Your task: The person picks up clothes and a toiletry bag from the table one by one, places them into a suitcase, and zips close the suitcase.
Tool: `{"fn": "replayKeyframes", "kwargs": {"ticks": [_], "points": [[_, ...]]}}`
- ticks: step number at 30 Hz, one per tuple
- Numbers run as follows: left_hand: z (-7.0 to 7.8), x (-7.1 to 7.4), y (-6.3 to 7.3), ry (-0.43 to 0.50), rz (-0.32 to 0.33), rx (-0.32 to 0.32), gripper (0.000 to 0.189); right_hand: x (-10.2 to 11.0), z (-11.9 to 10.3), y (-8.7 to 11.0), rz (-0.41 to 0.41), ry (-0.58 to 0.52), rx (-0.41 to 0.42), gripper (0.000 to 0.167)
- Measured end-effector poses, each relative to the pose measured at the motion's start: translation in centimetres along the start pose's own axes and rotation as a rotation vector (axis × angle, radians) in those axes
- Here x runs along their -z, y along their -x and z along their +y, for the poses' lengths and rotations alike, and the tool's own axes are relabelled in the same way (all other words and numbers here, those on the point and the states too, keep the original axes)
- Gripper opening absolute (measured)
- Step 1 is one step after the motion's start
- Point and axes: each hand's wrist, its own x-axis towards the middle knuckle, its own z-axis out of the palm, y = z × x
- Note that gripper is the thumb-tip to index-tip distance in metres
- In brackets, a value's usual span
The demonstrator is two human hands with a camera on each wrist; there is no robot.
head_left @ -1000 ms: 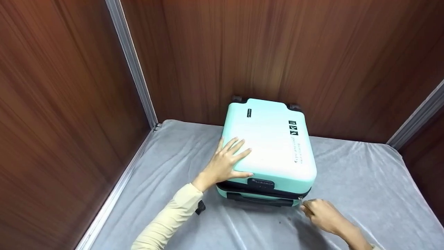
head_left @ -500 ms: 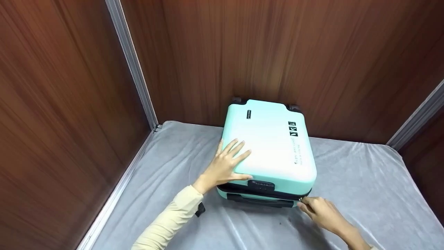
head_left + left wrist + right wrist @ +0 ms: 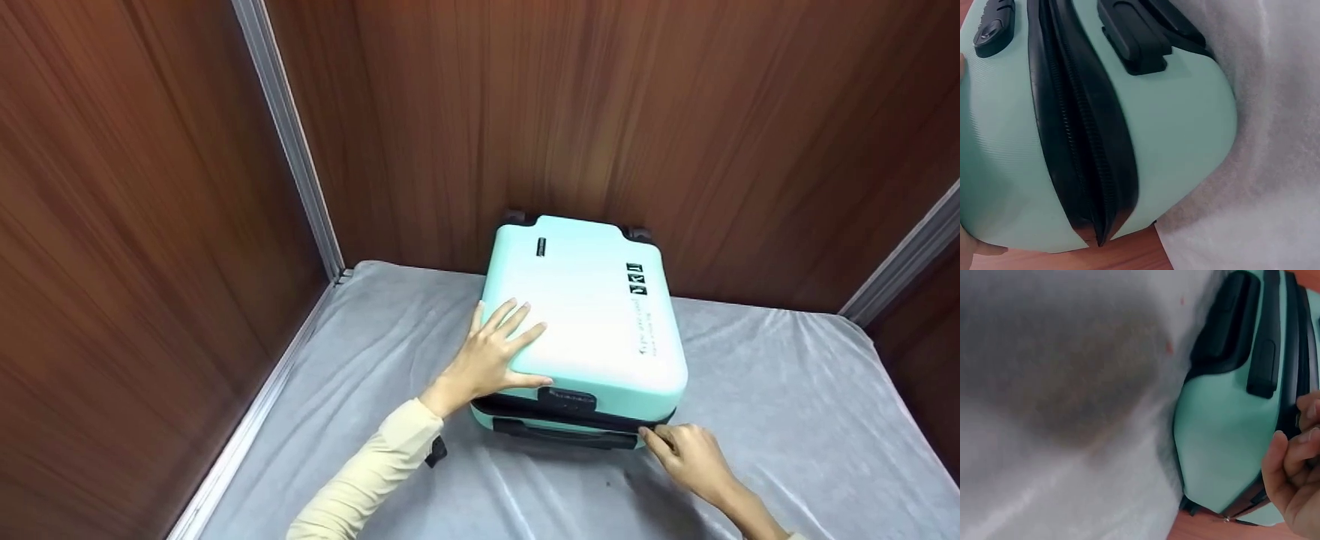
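A mint-green hard-shell suitcase (image 3: 592,307) lies flat on the grey cloth, its handle side toward me. My left hand (image 3: 487,356) rests with fingers spread on the near left part of the lid, thumb beside the black combination lock (image 3: 568,399). At the near right corner my right hand (image 3: 690,454) pinches the zipper pull (image 3: 1297,419), mostly hidden by its curled fingers. In the left wrist view, the two rows of zipper teeth (image 3: 1092,152) stand apart between black tape. A black carry handle (image 3: 566,435) runs along the lower shell.
Grey cloth (image 3: 375,337) covers the surface around the suitcase. A brown wood-grain panel (image 3: 570,112) rises right behind its wheels, with another panel (image 3: 150,225) at the left. A small black object (image 3: 436,451) shows beside the left sleeve.
My right hand has moved slightly left and up along the suitcase's front corner, its fingertips now covering the metal pull. The left hand has kept its place on the lid.
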Motion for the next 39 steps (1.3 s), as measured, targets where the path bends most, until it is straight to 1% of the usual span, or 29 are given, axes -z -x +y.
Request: {"fn": "replayKeyframes", "kwargs": {"ticks": [4, 6, 13, 16, 21, 24, 28, 30, 35, 39], "points": [[0.2, 0.0, -0.2, 0.009, -0.021, 0.018, 0.083, -0.1, -0.3, 0.1, -0.020, 0.008, -0.034, 0.052], [0.3, 0.1, -0.2, 0.011, -0.029, 0.029, 0.084, -0.2, -0.5, 0.1, -0.026, 0.013, -0.039, 0.051], [0.3, 0.6, -0.4, 0.022, -0.043, 0.050, 0.082, -0.9, -1.4, -0.4, 0.020, 0.045, 0.042, 0.051], [0.3, 0.5, -0.4, 0.029, -0.044, 0.051, 0.082, -1.4, -2.2, -0.8, 0.010, 0.054, 0.067, 0.050], [0.3, 0.3, -0.1, 0.038, -0.038, 0.049, 0.083, -2.3, -3.2, -1.5, -0.005, 0.062, 0.050, 0.051], [0.3, 0.2, 0.1, 0.040, -0.031, 0.048, 0.083, -2.1, -3.2, -1.4, -0.050, 0.045, 0.041, 0.050], [0.2, 0.1, 0.3, 0.036, -0.019, 0.047, 0.083, -1.4, -2.8, -1.0, -0.163, 0.002, 0.060, 0.041], [0.2, 0.1, 0.3, 0.028, -0.018, 0.045, 0.082, -1.0, -2.7, -0.8, -0.201, -0.018, 0.051, 0.038], [0.3, 0.0, 0.2, 0.021, -0.018, 0.044, 0.082, -0.4, -2.7, -0.8, -0.239, -0.006, 0.020, 0.039], [0.4, 0.0, 0.1, 0.016, -0.014, 0.035, 0.082, -0.3, -3.0, -0.8, -0.245, 0.068, 0.043, 0.040]]}}
